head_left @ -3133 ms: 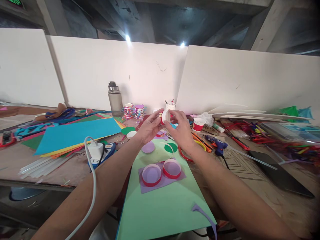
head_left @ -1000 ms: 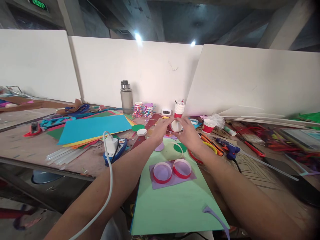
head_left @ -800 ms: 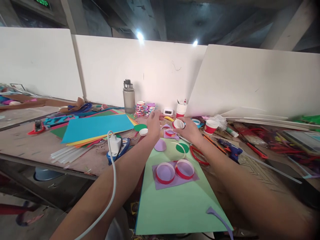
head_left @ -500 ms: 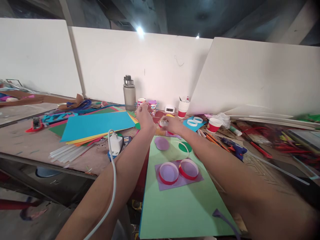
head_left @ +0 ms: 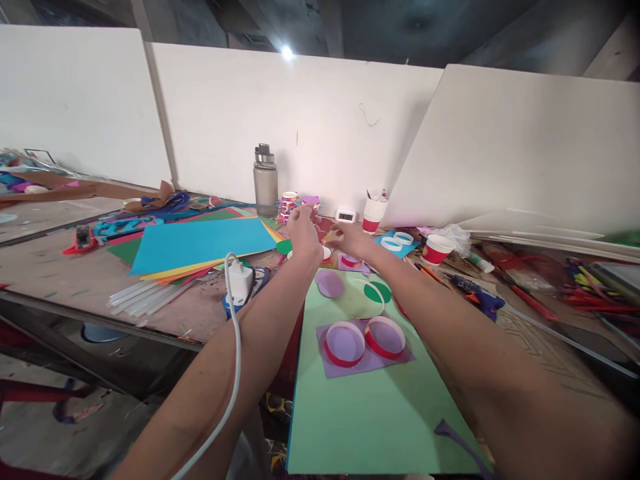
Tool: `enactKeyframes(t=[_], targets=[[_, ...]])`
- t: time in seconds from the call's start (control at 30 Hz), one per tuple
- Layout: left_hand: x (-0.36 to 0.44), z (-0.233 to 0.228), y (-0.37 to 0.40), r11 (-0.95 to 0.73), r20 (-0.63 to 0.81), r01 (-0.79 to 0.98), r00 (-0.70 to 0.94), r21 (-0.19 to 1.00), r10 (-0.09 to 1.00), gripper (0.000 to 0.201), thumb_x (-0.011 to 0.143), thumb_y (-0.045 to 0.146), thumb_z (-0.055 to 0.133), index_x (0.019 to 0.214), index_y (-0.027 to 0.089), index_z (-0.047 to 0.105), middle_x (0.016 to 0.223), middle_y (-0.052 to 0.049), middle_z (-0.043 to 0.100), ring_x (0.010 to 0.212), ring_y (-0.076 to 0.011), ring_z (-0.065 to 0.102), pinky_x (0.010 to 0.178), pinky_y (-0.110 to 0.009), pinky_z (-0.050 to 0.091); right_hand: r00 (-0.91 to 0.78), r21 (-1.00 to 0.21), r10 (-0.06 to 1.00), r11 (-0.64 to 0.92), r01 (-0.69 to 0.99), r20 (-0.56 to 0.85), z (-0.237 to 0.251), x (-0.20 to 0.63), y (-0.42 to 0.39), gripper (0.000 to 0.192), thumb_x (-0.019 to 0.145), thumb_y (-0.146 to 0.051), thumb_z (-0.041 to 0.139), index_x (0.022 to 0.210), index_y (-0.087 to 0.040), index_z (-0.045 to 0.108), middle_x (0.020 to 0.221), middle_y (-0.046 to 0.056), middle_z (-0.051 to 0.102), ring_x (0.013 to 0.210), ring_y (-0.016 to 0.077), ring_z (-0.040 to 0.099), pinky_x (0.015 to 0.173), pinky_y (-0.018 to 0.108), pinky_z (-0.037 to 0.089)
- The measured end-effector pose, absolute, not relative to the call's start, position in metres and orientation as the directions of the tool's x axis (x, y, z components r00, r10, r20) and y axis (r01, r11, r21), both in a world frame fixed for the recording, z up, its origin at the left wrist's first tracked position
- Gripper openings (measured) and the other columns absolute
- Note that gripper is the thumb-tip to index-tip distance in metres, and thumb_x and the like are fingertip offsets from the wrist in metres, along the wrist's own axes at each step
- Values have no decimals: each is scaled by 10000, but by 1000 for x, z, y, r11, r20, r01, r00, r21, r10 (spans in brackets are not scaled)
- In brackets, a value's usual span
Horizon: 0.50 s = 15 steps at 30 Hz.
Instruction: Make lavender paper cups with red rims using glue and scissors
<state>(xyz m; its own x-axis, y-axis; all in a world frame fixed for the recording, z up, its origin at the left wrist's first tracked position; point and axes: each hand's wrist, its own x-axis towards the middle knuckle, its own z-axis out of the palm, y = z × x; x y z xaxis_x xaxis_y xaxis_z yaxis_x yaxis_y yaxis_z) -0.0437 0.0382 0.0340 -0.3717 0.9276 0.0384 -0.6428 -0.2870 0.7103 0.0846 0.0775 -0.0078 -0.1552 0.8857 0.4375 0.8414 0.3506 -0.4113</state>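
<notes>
Both my arms stretch to the back of the table. My left hand (head_left: 304, 233) has its fingertips drawn together right by two stacks of small decorated paper rings (head_left: 299, 203); whether it grips anything is unclear. My right hand (head_left: 351, 241) rests just beside it, fingers curled near a yellow scrap. A small red-and-white ring (head_left: 327, 253) shows between the two hands, partly hidden by my left wrist. Nearer me, two red-rimmed rings (head_left: 364, 340) sit on a lilac square on a green sheet (head_left: 370, 420).
A grey water bottle (head_left: 265, 181), a small clock (head_left: 345, 215) and paper cups (head_left: 374, 215) stand along the white back boards. Coloured sheets (head_left: 200, 243) and glue sticks lie left, a charger with white cable (head_left: 239, 283) hangs over my left arm, a blue glue gun (head_left: 477, 293) lies right.
Both hands have moved from holding the small ring above the green sheet to the back of the table beside the ring stacks. My view has tilted down and shifted left.
</notes>
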Motion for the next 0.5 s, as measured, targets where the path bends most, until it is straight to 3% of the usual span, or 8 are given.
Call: enactKeyframes(t=[0.2,0.3,0.4,0.5], targets=[[-39,31,41,-271,61,-618,-340,738,939,91,795,159,634,723,166,580,659,39,579,531,-59,495,507,-180,339,-130,-293,964,196,936,231,12,131,27,264,910,-285,700,1145,-199,782,1257,118,729,1204,292,632,1032,398,471],[-34,26,40,-217,87,-594,-241,775,967,58,770,144,640,736,167,598,639,40,572,526,-61,499,504,-175,332,-165,-163,970,195,967,178,4,135,12,284,927,-244,666,1187,-254,781,1363,110,672,1270,317,564,1056,428,432],[-30,20,39,-172,112,-528,-145,831,983,34,747,132,629,735,160,616,626,29,578,519,-66,491,489,-182,312,-197,-64,970,208,976,145,-6,131,8,286,931,-229,645,1176,-279,784,1371,96,658,1265,330,533,1039,458,415],[-27,16,38,-160,132,-469,-94,868,987,31,742,124,622,743,153,630,643,20,592,525,-64,487,495,-182,314,-198,-62,967,210,976,158,-13,127,8,280,923,-164,607,1109,-245,799,1328,111,673,1265,353,513,1007,473,413]])
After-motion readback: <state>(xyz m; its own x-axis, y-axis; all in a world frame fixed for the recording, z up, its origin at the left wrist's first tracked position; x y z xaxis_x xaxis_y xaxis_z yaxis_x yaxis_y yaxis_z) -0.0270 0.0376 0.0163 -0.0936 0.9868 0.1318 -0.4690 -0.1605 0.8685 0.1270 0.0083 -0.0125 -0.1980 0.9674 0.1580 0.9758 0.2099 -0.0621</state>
